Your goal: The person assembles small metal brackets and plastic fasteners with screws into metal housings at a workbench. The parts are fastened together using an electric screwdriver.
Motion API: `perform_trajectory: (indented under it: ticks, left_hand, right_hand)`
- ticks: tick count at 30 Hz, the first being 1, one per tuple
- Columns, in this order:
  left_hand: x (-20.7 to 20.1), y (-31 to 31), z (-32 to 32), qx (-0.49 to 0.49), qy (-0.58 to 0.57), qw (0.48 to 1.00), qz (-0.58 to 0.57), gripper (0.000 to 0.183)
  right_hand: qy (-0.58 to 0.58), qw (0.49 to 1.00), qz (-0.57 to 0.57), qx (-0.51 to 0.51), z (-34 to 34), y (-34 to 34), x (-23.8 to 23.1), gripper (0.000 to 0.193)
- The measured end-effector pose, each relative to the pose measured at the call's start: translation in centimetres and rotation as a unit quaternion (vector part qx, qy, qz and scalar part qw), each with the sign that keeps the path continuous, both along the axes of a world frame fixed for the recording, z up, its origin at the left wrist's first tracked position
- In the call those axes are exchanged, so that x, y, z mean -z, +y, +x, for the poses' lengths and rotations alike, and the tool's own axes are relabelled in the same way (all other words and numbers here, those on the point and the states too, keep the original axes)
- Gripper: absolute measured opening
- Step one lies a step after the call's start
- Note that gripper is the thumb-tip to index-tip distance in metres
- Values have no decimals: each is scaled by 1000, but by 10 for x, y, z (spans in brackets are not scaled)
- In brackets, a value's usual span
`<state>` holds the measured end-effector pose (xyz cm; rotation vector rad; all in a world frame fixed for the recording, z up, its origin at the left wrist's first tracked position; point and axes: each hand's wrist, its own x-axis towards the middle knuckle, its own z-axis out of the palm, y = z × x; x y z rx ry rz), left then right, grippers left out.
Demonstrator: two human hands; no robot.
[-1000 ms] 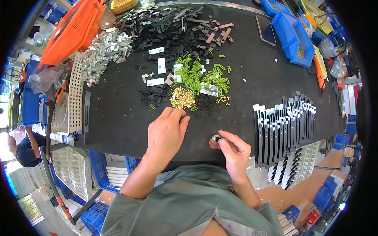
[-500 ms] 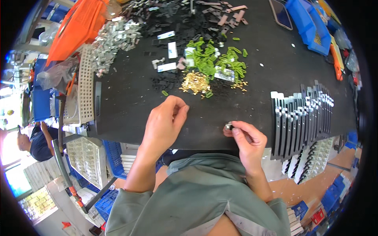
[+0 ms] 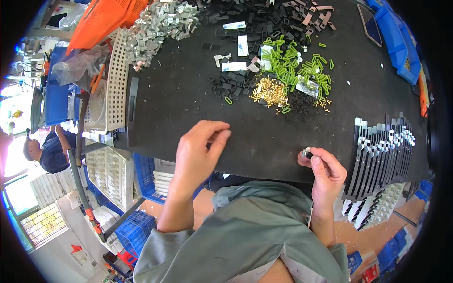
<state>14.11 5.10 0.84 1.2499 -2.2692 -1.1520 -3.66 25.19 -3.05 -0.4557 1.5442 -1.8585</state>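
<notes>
My right hand (image 3: 329, 172), at the table's near edge, pinches a small metal-and-black part (image 3: 307, 153) between thumb and fingers. To its left, above the black tabletop, my left hand (image 3: 200, 150) has its thumb and forefinger brought together. Whatever may be between those fingertips is too small to make out. Beyond the hands lie a heap of gold-coloured small pieces (image 3: 270, 92), green oval rings (image 3: 289, 59) and small black parts (image 3: 232, 86). Right of my right hand stands a row of long black strips with silvery ends (image 3: 383, 153).
Silvery metal clips (image 3: 158, 30) are heaped at the far left, beside a white perforated basket (image 3: 116, 85) and an orange basket (image 3: 101, 23). A phone (image 3: 369, 24) and a blue bin (image 3: 395, 42) occupy the far right. Another person (image 3: 52, 148) is off to the left.
The view has swung, so the table's contents sit farther right in the picture. My left hand has moved left relative to the gold heap. My right hand still grips the small part.
</notes>
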Motion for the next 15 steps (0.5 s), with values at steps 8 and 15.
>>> perform_trajectory:
  ticks: [8, 15]
  left_hand:
    - [20, 22, -18, 145, -41, 959, -240, 16]
    - [31, 3, -28, -50, 58, 997, 7, 13]
  right_hand:
    - [-34, 999, 6, -24, 4, -3, -12, 19]
    - [-122, 987, -27, -98, 20, -28, -6, 23]
